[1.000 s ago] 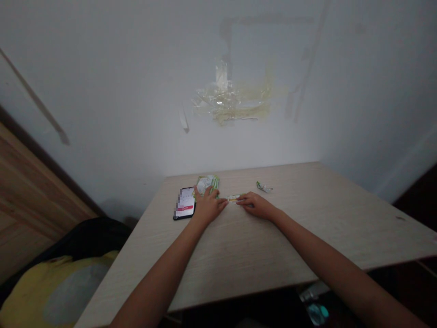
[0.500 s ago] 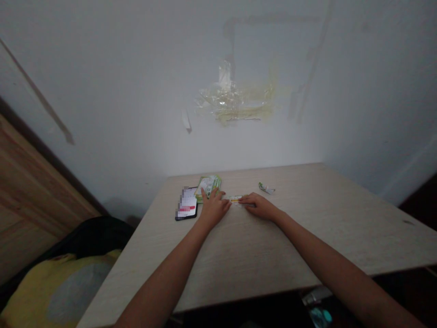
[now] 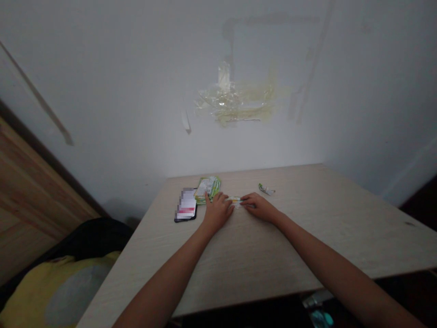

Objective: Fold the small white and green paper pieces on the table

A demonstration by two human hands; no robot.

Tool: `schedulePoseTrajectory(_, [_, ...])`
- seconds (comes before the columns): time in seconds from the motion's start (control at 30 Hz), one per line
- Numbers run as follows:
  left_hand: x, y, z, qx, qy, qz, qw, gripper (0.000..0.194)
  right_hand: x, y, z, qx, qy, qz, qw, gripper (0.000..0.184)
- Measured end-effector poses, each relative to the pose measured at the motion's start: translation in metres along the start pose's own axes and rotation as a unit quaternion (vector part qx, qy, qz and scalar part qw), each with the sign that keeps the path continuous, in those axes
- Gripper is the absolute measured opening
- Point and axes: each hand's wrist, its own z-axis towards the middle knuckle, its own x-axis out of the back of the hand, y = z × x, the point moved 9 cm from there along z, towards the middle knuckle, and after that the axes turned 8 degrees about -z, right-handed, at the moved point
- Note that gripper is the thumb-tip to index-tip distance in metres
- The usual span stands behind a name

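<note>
A narrow folded wrapper (image 3: 235, 200), whitish with yellow and green print, lies on the table between my hands. My left hand (image 3: 217, 213) has its thumb and near fingers closed on the left end, while its outer fingers stretch forward beside a stack of green and white packets (image 3: 206, 186). At the right end, the fingers and thumb of my right hand (image 3: 261, 208) are pressed together on the wrapper. My fingers cover both ends of the strip.
A phone (image 3: 186, 205) with a lit screen lies left of the packets. A small twisted wrapper (image 3: 266, 189) is at the back right of the pale wooden table (image 3: 259, 259). Behind stands a wall (image 3: 136, 91) with tape remnants. A yellow cushion (image 3: 30, 291) is at lower left.
My left hand has shifted slightly right, and its outer fingers have drawn closer together, away from the packets. The right hand has barely moved along the wrapper.
</note>
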Motion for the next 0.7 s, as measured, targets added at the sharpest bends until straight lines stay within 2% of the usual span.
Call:
schedulePoseTrajectory(0.2, [-0.008,0.0,-0.001,-0.001,-0.021,-0.032,0.999,0.028,0.0,-0.003,0.001,0.009,-0.009,-0.013,1.0,0.025])
schedulePoseTrajectory(0.53, [-0.009,-0.002,-0.001,0.003,-0.031,-0.048,0.998,0.03,0.004,-0.008,0.001,0.017,-0.005,-0.017,1.0,0.024])
schedulePoseTrajectory(0.7, [-0.011,-0.006,-0.001,0.025,-0.038,-0.038,0.998,0.03,0.008,-0.017,0.002,0.036,-0.015,-0.002,0.999,0.026])
